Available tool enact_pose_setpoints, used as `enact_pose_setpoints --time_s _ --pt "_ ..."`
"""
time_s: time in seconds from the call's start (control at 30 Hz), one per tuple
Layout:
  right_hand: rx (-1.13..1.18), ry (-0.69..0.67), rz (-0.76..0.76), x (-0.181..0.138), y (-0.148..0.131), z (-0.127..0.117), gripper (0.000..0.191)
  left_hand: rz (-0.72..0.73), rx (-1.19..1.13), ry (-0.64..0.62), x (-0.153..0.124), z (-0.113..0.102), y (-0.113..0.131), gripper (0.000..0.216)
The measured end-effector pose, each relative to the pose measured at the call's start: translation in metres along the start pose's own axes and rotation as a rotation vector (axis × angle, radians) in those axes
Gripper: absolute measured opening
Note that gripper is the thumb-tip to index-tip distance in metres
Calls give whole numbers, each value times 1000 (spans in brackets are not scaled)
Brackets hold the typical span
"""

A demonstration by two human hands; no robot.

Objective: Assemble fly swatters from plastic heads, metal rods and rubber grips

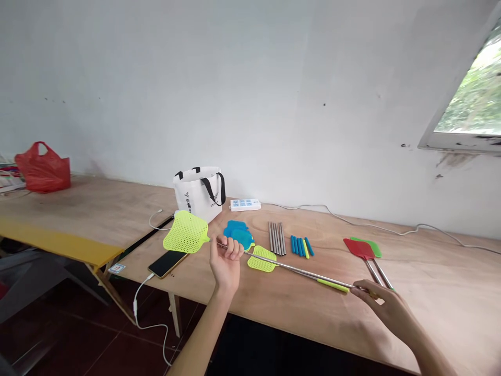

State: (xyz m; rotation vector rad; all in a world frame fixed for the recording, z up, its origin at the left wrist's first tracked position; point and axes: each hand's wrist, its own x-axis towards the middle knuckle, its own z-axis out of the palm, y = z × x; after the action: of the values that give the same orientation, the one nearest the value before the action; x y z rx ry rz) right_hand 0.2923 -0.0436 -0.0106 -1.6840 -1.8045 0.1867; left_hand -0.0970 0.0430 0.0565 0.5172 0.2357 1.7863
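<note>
We look down at a long wooden tabletop (274, 308) set against a white wall. Our left hand (226, 258) is raised above the near edge, its grip closed around the thin metal rod of a yellow-green fly swatter (187, 233), just behind the mesh head, which hangs in the air over a phone (167, 263). Our right hand (385, 308) reaches in from the lower right, fingers pinched shut on the far end of the same rod, near its yellow-green handle (332, 285); the rod stretches across the tabletop between both hands. Beside the left hand lie blue swatter heads (238, 234) and a loose yellow-green head (262, 259), touching or nearly touching each other. Behind them sit a row of metal rods (277, 238) and, just to their right, a row of blue handle sleeves (300, 245) with one yellow one among them. Further right rest a red swatter (360, 249) and a green swatter (370, 245), overlapping. At the back stand a white tote bag (199, 193) and a white power strip (245, 204). A red plastic bag (43, 168) sits far left, well apart.
</note>
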Motion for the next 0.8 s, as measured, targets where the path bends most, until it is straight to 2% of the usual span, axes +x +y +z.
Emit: enact_pose_setpoints --time_s 0.33,0.53,0.7,0.8 --pt "-47 -72 161 0 -3 -21 53 38 -89 64 0 2 12 35" --pt "137 -97 215 -9 -19 -20 55 133 -9 52 -7 5 5 43" --pt "162 -78 245 -14 -22 -20 56 265 206 80 -10 5 -9 51" --pt "153 -222 172 -7 -27 -17 55 236 285 60 -23 5 -31 50"
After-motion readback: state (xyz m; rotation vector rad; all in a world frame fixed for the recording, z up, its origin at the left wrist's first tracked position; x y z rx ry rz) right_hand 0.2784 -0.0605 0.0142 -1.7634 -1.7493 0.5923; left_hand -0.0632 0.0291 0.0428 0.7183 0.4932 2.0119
